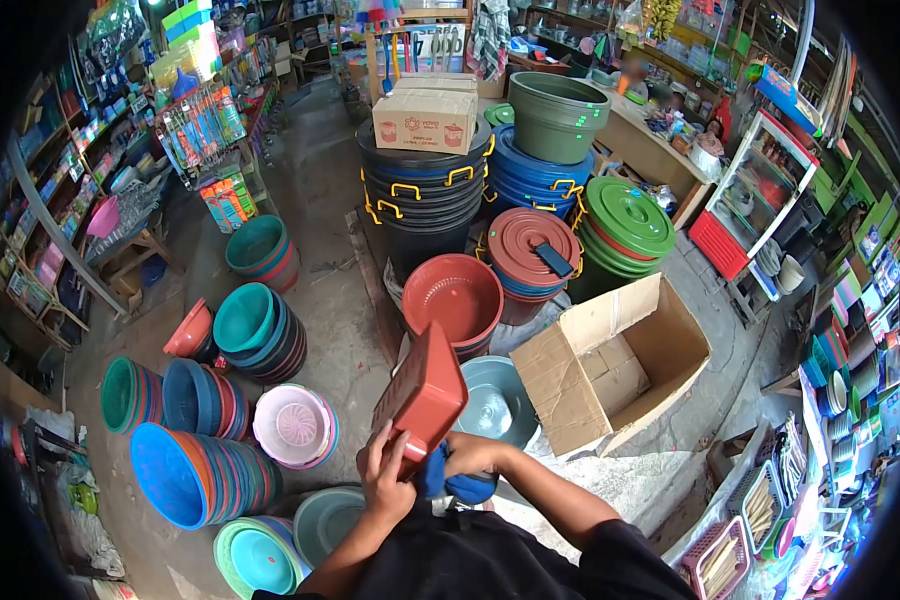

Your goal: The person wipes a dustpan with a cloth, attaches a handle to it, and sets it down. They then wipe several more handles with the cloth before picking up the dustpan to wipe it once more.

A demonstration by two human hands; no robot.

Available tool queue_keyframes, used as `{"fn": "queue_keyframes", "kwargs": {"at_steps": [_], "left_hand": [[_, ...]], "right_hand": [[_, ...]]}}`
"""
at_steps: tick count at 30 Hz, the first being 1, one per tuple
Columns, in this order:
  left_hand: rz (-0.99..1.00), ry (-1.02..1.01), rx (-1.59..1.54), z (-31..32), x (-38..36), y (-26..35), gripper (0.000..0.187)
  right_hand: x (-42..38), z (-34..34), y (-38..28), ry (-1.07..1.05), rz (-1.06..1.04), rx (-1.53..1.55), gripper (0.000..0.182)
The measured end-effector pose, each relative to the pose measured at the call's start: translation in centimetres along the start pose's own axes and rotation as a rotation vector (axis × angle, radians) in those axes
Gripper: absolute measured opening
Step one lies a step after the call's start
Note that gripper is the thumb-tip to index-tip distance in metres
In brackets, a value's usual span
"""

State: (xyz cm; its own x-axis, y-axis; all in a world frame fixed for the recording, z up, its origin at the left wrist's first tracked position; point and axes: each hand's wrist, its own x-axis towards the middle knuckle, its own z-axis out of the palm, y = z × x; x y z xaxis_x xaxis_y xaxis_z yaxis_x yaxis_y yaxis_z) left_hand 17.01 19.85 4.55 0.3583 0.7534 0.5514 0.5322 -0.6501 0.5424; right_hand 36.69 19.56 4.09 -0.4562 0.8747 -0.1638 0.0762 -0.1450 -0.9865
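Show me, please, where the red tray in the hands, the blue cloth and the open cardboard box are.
red tray (425, 395): head view, on its tilted underside.
blue cloth (432, 478): head view, on the bunched part between the hands.
open cardboard box (560, 385): head view, on its near outer wall.

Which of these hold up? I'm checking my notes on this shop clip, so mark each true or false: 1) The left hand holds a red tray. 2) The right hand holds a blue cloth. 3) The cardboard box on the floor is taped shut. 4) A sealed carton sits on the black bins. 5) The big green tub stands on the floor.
1) True: the left hand grips the red tray at its lower edge.
2) True: the right hand holds a blue cloth against the tray.
3) False: the open cardboard box lies with its flaps spread and looks empty.
4) True: the sealed carton rests on the black bins.
5) False: the green tub sits on top of a blue stack.
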Motion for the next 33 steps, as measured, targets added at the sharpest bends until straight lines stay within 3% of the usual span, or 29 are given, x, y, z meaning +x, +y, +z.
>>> {"fn": "queue_keyframes", "kwargs": {"at_steps": [1, 4, 6, 8, 9, 14, 16, 18, 20, 25, 27, 33], "left_hand": [[0.017, -0.013, -0.019, -0.2, 0.0, 0.2, 0.059], [0.009, -0.036, -0.051, -0.4, -0.2, 0.1, 0.061], [-0.065, -0.013, -0.030, 0.2, -1.3, -1.4, 0.062], [-0.178, 0.062, -0.024, 0.3, -1.5, -3.3, 0.065], [-0.216, 0.055, -0.004, -0.3, -1.4, -3.9, 0.065], [-0.307, 0.072, 0.004, -1.9, -1.5, -6.4, 0.063], [-0.395, 0.115, -0.002, -2.4, -2.0, -7.8, 0.065], [-0.431, 0.153, 0.010, -3.2, -2.3, -9.3, 0.066], [-0.493, 0.165, -0.011, -4.2, -2.6, -10.4, 0.068], [-0.567, 0.178, -0.059, -5.4, -2.5, -10.5, 0.068], [-0.567, 0.184, -0.057, -5.4, -2.7, -11.2, 0.068], [-0.693, 0.237, -0.164, -6.7, -3.8, -14.2, 0.067]], "right_hand": [[0.0, -0.9, 0.9, -0.213, 0.207, 0.270, 0.052], [-0.6, 0.0, 2.2, -0.197, 0.310, 0.542, 0.044], [-1.8, 0.3, 1.7, -0.199, 0.330, 0.519, 0.049], [-3.1, 0.0, 1.5, -0.078, 0.334, -0.163, 0.049], [-3.2, -0.1, 6.9, -0.119, 0.275, -0.076, 0.027], [-7.0, -0.7, 4.1, -0.054, 0.188, -0.263, 0.041], [-8.0, -1.5, 2.6, -0.047, 0.319, -0.680, 0.042], [-9.5, -2.4, 1.5, -0.001, 0.385, -0.806, 0.047], [-10.8, -3.5, -0.9, 0.007, 0.488, -0.855, 0.048], [-12.8, -4.5, -3.7, 0.021, 0.466, -1.051, 0.052], [-13.1, -4.9, -5.3, 0.003, 0.556, -1.171, 0.050], [-15.7, -8.9, -8.4, 0.147, 0.411, -1.120, 0.055]]}}
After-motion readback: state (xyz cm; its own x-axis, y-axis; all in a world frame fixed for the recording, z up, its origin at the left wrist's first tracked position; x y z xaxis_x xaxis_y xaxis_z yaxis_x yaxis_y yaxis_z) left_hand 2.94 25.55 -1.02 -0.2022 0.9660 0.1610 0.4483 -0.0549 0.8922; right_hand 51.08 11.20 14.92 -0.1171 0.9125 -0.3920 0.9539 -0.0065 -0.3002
